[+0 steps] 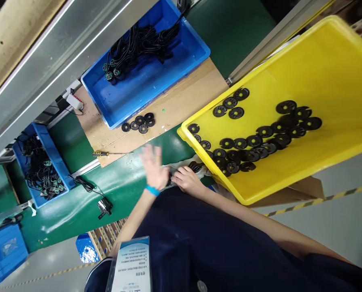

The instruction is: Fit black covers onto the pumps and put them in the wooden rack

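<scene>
My left hand, blurred by motion, is raised over the green work surface with its fingers stretched out and nothing seen in it. A blue band circles that wrist. Close beside it, my right hand has its fingers curled in against a small dark part, mostly hidden by the hands and my clothing. Just behind the right hand lies a coiled black cable on a pale cloth. Several black slotted discs lie on the cardboard beyond my hands, with a yellow-and-black screwdriver to their left.
A yellow bin with many black discs stands at the right. The blue tray behind holds black cables. A small black pump with its cord sits left on the green table, near another blue bin.
</scene>
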